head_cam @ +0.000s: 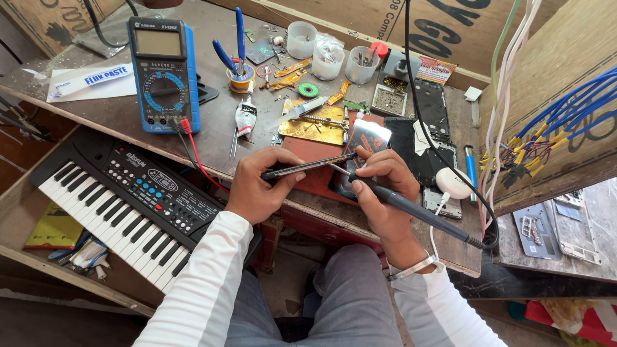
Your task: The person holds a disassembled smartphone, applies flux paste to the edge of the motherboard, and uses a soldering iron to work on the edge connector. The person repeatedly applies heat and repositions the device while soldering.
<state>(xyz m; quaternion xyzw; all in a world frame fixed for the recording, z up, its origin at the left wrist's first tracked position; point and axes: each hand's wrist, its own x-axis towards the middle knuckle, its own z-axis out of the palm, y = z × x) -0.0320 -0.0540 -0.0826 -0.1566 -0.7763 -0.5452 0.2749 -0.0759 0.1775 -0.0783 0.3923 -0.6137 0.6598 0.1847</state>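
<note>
While I look down at my messy wooden workbench [128, 112], my left hand [260, 186] is pinched shut on a thin dark phone frame [308, 166], which I hold edge-up just above the bench's front edge. My right hand [382, 193] is wrapped tight around a long black soldering iron [411, 211]. Its thin metal tip touches the frame near the middle, between my 2 hands. The iron's black cord [411, 77] loops up and away over the bench.

Just behind my hands lie a shiny gold metal sheet [315, 128] and a dark open phone body [430, 103]. A blue meter with a round dial [164, 74] sits far to the left. A small black keyboard with white keys [122, 205] rests below the bench, near my left arm. 3 clear plastic cups [328, 54] stand at the back.
</note>
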